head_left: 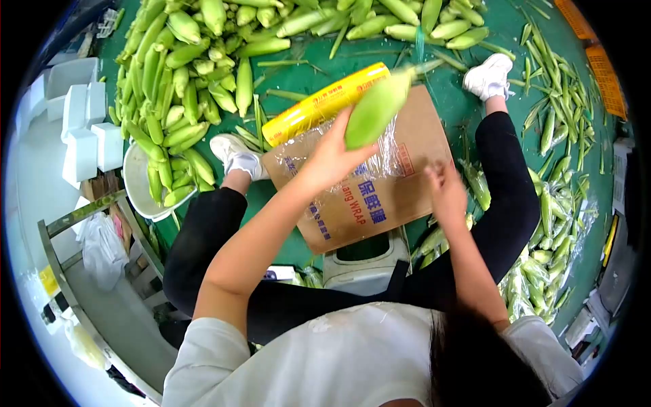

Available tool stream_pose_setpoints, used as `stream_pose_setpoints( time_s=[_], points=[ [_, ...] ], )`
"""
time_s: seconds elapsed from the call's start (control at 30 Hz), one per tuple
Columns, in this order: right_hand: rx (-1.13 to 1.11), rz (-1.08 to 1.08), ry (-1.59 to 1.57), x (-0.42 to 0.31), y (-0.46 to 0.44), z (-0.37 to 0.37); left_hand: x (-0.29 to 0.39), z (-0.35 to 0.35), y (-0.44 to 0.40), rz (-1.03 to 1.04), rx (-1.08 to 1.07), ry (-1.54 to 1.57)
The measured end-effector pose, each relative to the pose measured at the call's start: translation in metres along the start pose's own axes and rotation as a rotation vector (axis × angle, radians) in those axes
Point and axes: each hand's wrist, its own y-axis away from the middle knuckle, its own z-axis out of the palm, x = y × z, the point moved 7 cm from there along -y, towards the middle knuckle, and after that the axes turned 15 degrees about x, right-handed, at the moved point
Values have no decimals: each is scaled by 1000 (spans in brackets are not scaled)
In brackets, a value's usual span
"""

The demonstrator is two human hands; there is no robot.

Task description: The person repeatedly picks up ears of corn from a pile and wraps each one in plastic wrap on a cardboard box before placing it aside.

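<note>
My left hand (336,152) is closed around a green ear of corn in its husk (376,112), held tilted above a cardboard box (413,169). The ear is slightly blurred. My right hand (446,193) hovers by the box's right edge, fingers loosely bent and apart, with nothing visible in them. Clear cling film (390,152) lies over the box top, wrinkled and shiny. Along the far edge of the box rests a yellow roll of cling film (319,102), partly behind the corn.
A large heap of husked-in corn (183,74) covers the far left floor. More corn fills a white bucket (135,183). Film-wrapped corn (536,278) lies at right, with loose green leaves (542,88) beyond. A metal frame (74,292) stands at left. My feet flank the box.
</note>
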Motion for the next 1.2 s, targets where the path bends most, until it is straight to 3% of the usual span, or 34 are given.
stream_pose_setpoints(
  time_s=[0.03, 0.07, 0.1, 0.27, 0.37, 0.4, 0.47, 0.5, 0.57, 0.63, 0.7, 0.77, 0.9, 0.97, 1.07, 1.17, 1.2],
  points=[
    [-13, 15, 189, 4, 10, 4, -4, -14, 7, 94, 7, -194],
    [114, -117, 249, -5, 16, 9, -9, -23, 20, 170, 15, -382],
    [102, -157, 261, -8, 16, 22, -17, -28, 33, 241, 28, -569],
    [-18, -431, 247, -9, -4, 63, -66, -62, 57, 282, 280, -547],
    [-58, -220, 78, 22, -10, 54, -76, -73, 63, 301, 363, -545],
    [31, -272, -41, 38, -16, 49, -75, -72, 64, 295, 333, -541],
    [-308, 355, -573, 37, -2, 20, -70, -66, 66, 336, 252, -611],
    [-246, 427, -828, 22, 5, 2, -67, -57, 68, 381, 200, -680],
    [-247, 273, -978, 1, 8, -22, -66, -44, 65, 421, 123, -745],
    [-146, -58, -704, -38, 4, -15, -71, -35, 65, 399, 73, -739],
    [82, -815, -394, -136, 23, 9, -64, -32, 69, 473, 78, -776],
    [-302, -948, -214, -141, 27, 98, -62, -37, 77, 580, 178, -869],
    [-265, -1232, 54, -144, 38, 120, -102, -76, 162, 533, 57, -786],
    [-268, -1312, 198, -150, 38, 124, -109, -81, 165, 511, 146, -881],
    [-282, -1247, 226, -151, 27, 128, -95, -88, 145, 582, 309, -919],
    [-278, -1194, 146, -136, 18, 114, -92, -104, 143, 572, 67, -644],
    [-293, -1215, 108, -127, 20, 104, -93, -118, 146, 443, 66, -620]
  ],
)
